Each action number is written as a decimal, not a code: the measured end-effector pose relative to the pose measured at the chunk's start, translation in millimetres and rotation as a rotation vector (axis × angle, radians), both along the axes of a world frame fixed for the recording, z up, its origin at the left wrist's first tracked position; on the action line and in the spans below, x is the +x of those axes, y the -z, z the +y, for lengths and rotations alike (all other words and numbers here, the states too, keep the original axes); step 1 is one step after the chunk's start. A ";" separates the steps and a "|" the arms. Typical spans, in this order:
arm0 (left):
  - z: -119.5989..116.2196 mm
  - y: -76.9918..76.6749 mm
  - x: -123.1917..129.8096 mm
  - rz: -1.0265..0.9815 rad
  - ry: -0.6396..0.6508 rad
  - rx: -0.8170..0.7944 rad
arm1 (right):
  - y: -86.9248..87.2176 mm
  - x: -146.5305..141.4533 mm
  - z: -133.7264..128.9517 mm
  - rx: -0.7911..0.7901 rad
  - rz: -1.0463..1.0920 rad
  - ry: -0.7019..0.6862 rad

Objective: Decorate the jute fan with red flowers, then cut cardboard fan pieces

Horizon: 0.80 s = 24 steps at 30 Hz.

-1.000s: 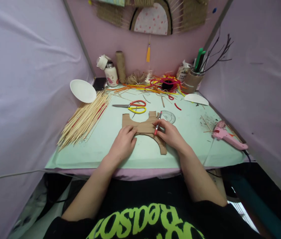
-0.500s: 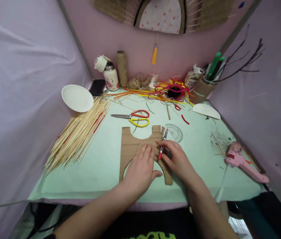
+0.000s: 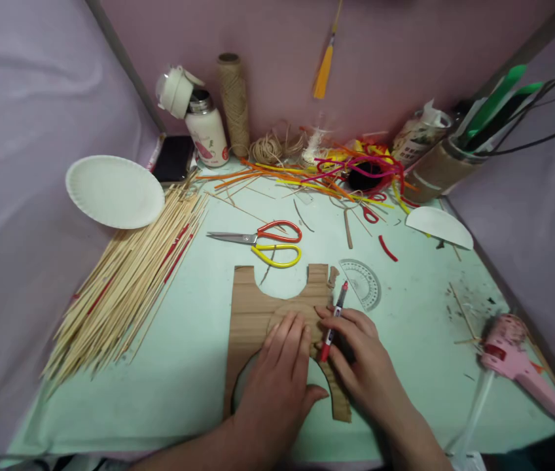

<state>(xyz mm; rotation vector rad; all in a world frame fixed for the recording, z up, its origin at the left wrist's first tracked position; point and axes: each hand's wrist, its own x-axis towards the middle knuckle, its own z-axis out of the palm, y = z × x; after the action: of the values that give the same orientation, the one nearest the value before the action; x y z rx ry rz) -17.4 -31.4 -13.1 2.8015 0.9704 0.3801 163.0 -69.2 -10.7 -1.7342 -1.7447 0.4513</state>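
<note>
A brown cardboard sheet (image 3: 248, 314) with a curved notch in its top edge and a larger arch cut into its bottom lies in front of me. My left hand (image 3: 277, 373) rests flat on it, fingers stretched forward and thumb out to the side over the arch. Under those fingertips shows the rim of a round cardboard piece (image 3: 285, 311), mostly hidden. My right hand (image 3: 366, 353) holds a red marker pen (image 3: 339, 311) tilted between thumb and fingers, at the sheet's right edge. Just beyond the pen are a torn cardboard scrap (image 3: 333, 276) and a clear protractor (image 3: 363, 284).
Scissors (image 3: 252, 239) lie beyond the cardboard. Bamboo sticks (image 3: 135, 281) and a white paper plate (image 3: 115, 190) are on the left; a pink glue gun (image 3: 518, 366) is on the right. Along the back stand a bottle (image 3: 207, 134), a twine spool (image 3: 234, 104) and a pen holder (image 3: 444, 170).
The camera has tipped down and come closer, so the wall decoration has left the view. Both hands keep nearly the same places on the cardboard, and the pen stays in my right hand.
</note>
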 end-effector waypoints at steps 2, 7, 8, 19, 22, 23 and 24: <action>1.3 -1.9 -0.2 -0.005 -0.002 -0.008 | -0.7 -0.6 0.4 -0.010 -0.002 0.003; 2.4 -2.9 0.0 -0.009 0.002 -0.060 | -3.2 -1.5 1.9 -0.016 -0.011 -0.003; 2.2 -2.5 0.0 -0.011 0.002 -0.067 | -3.5 -1.5 2.0 -0.016 -0.014 -0.006; 2.7 -2.0 -0.8 -0.024 -0.010 -0.080 | -1.3 -1.3 1.2 -0.012 -0.023 -0.005; 3.5 -2.7 -0.7 -0.019 0.000 -0.083 | -2.0 -1.5 1.8 -0.010 -0.021 -0.001; 3.6 -2.7 -0.7 -0.017 0.001 -0.087 | -2.0 -1.5 2.0 -0.009 -0.020 0.000; 3.5 -2.6 -0.7 -0.015 0.000 -0.092 | -1.9 -1.6 2.2 -0.009 -0.020 0.002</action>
<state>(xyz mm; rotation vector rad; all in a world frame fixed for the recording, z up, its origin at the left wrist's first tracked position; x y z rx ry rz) -18.1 -27.9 -10.5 2.7122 0.9602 0.3460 161.5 -67.0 -8.7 -1.7518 -1.7577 0.4431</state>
